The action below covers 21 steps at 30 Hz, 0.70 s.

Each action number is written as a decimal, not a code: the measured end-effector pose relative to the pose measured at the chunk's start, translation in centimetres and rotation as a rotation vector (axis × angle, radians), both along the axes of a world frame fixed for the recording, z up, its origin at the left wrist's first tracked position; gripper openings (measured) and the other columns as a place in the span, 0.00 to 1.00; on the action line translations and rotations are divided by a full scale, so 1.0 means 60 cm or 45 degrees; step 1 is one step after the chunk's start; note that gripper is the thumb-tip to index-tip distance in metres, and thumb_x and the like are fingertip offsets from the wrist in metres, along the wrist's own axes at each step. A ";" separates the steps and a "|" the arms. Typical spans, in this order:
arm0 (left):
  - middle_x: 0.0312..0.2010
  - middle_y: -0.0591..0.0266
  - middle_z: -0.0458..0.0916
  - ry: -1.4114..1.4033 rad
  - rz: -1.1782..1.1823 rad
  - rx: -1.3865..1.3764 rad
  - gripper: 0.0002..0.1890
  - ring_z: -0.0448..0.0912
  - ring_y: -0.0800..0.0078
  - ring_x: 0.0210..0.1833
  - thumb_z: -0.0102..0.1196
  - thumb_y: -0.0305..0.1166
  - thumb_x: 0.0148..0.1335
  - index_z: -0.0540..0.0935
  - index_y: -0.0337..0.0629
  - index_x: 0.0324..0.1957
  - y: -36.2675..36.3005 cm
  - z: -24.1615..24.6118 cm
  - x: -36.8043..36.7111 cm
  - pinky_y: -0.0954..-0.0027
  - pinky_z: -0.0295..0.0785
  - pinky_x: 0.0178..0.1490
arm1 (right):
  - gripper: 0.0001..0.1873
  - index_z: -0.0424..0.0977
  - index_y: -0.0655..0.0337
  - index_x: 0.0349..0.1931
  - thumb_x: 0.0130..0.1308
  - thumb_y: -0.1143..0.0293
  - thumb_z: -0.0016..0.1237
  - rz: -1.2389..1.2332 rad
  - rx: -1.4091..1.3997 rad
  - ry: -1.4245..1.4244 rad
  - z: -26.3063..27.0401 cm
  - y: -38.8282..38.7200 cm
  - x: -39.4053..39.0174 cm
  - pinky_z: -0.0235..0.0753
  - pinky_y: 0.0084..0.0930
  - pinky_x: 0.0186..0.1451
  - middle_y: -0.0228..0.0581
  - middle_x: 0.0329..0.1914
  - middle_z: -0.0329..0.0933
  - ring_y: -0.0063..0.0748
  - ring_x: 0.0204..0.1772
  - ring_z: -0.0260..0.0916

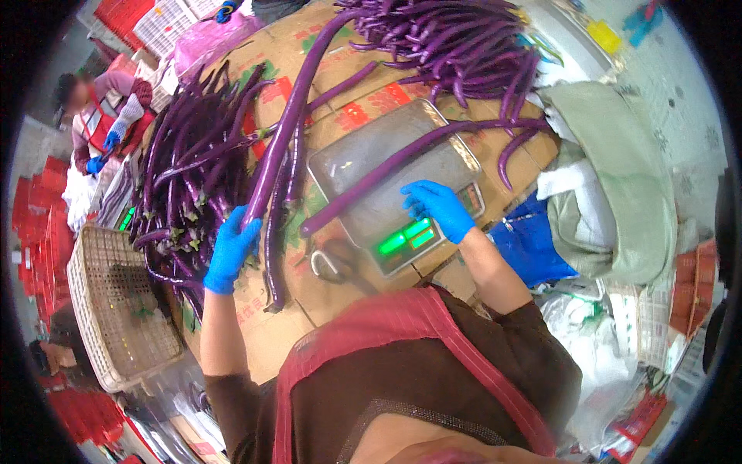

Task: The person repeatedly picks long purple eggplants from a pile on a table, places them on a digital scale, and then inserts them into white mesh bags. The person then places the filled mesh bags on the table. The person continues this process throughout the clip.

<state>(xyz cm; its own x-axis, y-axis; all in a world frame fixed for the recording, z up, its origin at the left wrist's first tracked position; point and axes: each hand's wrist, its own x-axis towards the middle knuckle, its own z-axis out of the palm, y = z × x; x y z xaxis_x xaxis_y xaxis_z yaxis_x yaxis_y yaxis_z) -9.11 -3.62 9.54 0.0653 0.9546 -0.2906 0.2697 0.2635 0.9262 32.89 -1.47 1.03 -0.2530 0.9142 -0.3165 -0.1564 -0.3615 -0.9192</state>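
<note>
My left hand (233, 249), in a blue glove, grips the lower end of a long purple eggplant (285, 127) that reaches up and away across the cardboard. My right hand (439, 210), also gloved in blue, is over the near right part of a digital scale (400, 264), its fingers apart and holding nothing. Another long eggplant (394, 162) lies slantwise across the scale's metal pan (353, 159). Several loose eggplants are between my left hand and the scale. A heap of darker eggplants (191, 156) spreads at the left, and a large pile (458, 46) lies at the far side.
An off-white plastic basket (90, 301) stands at the left edge. A pair of scissors (324, 264) seems to lie before the scale. Green cloth (626, 174) and a blue bag (530, 240) are at the right. A co-worker with blue-tipped gloves sits at upper left.
</note>
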 end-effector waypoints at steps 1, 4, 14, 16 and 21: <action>0.30 0.74 0.73 -0.013 -0.030 0.029 0.16 0.68 0.87 0.28 0.59 0.35 0.67 0.77 0.42 0.53 -0.014 0.008 0.011 0.81 0.65 0.30 | 0.16 0.77 0.62 0.51 0.74 0.60 0.46 -0.007 0.007 -0.019 0.001 -0.007 0.004 0.77 0.23 0.40 0.37 0.38 0.80 0.24 0.36 0.76; 0.33 0.73 0.72 0.108 -0.099 0.175 0.15 0.68 0.85 0.32 0.61 0.33 0.66 0.77 0.41 0.52 -0.052 -0.002 0.070 0.80 0.67 0.33 | 0.16 0.77 0.62 0.51 0.74 0.60 0.46 -0.006 0.038 -0.040 0.003 -0.032 0.016 0.76 0.23 0.40 0.37 0.38 0.80 0.24 0.36 0.76; 0.42 0.51 0.75 0.703 -0.316 0.660 0.19 0.77 0.55 0.45 0.67 0.29 0.57 0.80 0.34 0.50 -0.076 -0.080 0.211 0.63 0.73 0.49 | 0.17 0.79 0.59 0.50 0.73 0.57 0.47 -0.125 -0.025 -0.089 -0.014 -0.116 0.076 0.76 0.22 0.41 0.32 0.36 0.79 0.22 0.37 0.75; 0.44 0.50 0.76 0.886 -0.235 0.863 0.21 0.77 0.54 0.45 0.68 0.29 0.55 0.81 0.38 0.51 -0.076 -0.077 0.211 0.61 0.73 0.50 | 0.17 0.79 0.58 0.51 0.73 0.57 0.47 -0.101 -0.022 -0.121 -0.019 -0.127 0.089 0.76 0.22 0.41 0.33 0.37 0.79 0.23 0.37 0.75; 0.47 0.50 0.78 1.082 -0.165 1.125 0.28 0.76 0.51 0.51 0.69 0.27 0.51 0.79 0.43 0.57 -0.089 -0.064 0.215 0.57 0.72 0.55 | 0.16 0.77 0.60 0.53 0.74 0.61 0.45 -0.111 -0.055 -0.192 -0.039 -0.154 0.124 0.77 0.22 0.41 0.35 0.39 0.80 0.24 0.37 0.76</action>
<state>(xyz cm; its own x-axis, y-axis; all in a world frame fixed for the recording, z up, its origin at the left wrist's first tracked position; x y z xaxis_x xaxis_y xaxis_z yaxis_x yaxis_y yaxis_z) 3.79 -8.96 5.72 0.2799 0.8453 0.4552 0.8507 -0.4381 0.2905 40.35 -10.71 -1.32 -0.1198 0.9154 -0.3843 -0.0501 -0.3922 -0.9185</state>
